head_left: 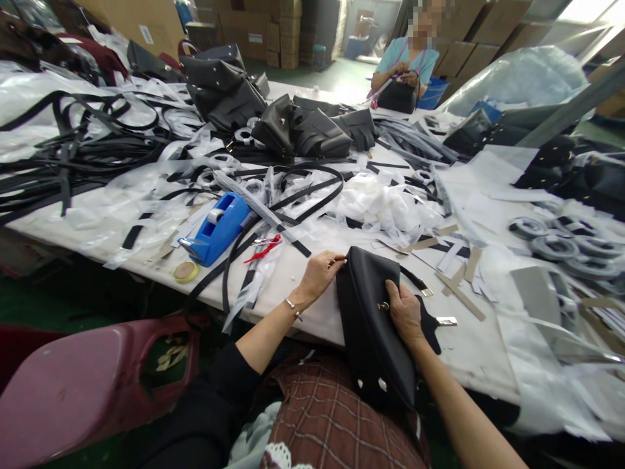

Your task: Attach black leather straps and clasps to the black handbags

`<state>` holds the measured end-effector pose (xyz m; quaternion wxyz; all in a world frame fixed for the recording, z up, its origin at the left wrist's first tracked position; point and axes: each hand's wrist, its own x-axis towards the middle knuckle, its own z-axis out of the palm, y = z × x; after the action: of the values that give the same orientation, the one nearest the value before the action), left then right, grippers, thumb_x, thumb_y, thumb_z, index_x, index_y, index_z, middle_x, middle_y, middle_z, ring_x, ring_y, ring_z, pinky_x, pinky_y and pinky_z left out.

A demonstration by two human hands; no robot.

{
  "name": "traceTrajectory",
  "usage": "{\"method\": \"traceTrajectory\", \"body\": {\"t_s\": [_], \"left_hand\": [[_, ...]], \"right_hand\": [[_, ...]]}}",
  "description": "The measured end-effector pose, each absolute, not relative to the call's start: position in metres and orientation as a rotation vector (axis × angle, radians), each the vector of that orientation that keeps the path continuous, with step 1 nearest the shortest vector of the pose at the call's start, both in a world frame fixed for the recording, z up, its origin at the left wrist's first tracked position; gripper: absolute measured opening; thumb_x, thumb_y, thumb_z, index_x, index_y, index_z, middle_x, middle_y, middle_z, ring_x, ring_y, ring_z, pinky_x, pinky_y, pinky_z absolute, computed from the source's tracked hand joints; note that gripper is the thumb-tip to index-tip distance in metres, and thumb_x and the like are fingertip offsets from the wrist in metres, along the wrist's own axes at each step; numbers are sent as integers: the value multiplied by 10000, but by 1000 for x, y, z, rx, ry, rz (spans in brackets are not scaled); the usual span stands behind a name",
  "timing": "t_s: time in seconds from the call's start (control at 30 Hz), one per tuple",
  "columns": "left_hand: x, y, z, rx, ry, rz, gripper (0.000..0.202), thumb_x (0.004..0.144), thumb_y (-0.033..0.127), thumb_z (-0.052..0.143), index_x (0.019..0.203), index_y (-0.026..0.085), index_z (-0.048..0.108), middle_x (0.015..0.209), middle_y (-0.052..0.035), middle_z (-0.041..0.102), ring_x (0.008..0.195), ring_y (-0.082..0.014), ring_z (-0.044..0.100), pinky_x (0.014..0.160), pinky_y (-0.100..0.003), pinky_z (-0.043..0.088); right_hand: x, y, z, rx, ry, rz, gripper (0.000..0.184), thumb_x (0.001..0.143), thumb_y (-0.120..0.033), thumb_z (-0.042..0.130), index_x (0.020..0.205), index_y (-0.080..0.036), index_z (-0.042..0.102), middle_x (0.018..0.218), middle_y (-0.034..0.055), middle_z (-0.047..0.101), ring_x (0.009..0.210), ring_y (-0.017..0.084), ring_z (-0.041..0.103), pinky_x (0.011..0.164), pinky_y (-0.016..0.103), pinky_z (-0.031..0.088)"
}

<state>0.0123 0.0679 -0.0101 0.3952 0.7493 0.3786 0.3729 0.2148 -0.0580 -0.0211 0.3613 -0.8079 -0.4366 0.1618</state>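
A black handbag (pixel 368 312) lies tilted across the table's front edge, its lower end over my lap. My right hand (pixel 404 311) grips its side next to a small gold clasp, with the thumb on top. At the bag's far left corner, my left hand (pixel 319 277) has its fingertips pinched on a small metal stud. The bag's flap with a metal plate (pixel 446 321) spreads out to the right. Above it, a short strap with a buckle (pixel 426 291) rests on the table.
Left of the bag are a blue tape dispenser (pixel 219 228), a yellow tape roll (pixel 185 271) and red-handled snips (pixel 266 247). Black bags (pixel 312 130) and straps (pixel 97 143) are heaped behind. A pink chair (pixel 73 384) stands at left. Across the table, a person (pixel 410 65) handles another bag.
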Motion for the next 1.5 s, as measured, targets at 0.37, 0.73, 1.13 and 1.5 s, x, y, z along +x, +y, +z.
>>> {"method": "traceTrajectory", "body": {"t_s": [0.37, 0.73, 1.13, 1.5], "left_hand": [[13, 66, 2, 2000, 905, 960, 113, 888, 180, 613, 921, 210, 717, 956, -58, 742, 908, -209, 694, 855, -335, 537], [20, 61, -6, 1769, 1057, 975, 139, 852, 214, 562, 760, 161, 652, 680, 3, 671, 622, -119, 630, 613, -211, 503], [-82, 69, -2, 1974, 1089, 695, 397, 684, -34, 469, 928, 179, 700, 1094, -58, 720, 1109, -194, 632, 1073, -383, 439], [-185, 21, 51, 1952, 1110, -107, 335, 823, 336, 629, 1130, 212, 682, 1034, -45, 741, 919, -216, 690, 830, -270, 499]], "right_hand": [[213, -58, -20, -2076, -1111, 447, 469, 859, -658, 435, 627, -251, 458, 559, -16, 454, 583, 195, 433, 599, 324, 327], [216, -57, -22, -2075, -1115, 404, 492, 850, -677, 418, 620, -244, 455, 556, -10, 468, 572, 190, 439, 589, 323, 333], [215, -57, -22, -2080, -1120, 351, 543, 844, -726, 396, 580, -251, 381, 504, -36, 385, 510, 160, 365, 548, 312, 286], [217, -56, -26, -2076, -1136, 324, 573, 844, -746, 380, 567, -245, 372, 496, -38, 371, 504, 153, 362, 550, 314, 291]]}}
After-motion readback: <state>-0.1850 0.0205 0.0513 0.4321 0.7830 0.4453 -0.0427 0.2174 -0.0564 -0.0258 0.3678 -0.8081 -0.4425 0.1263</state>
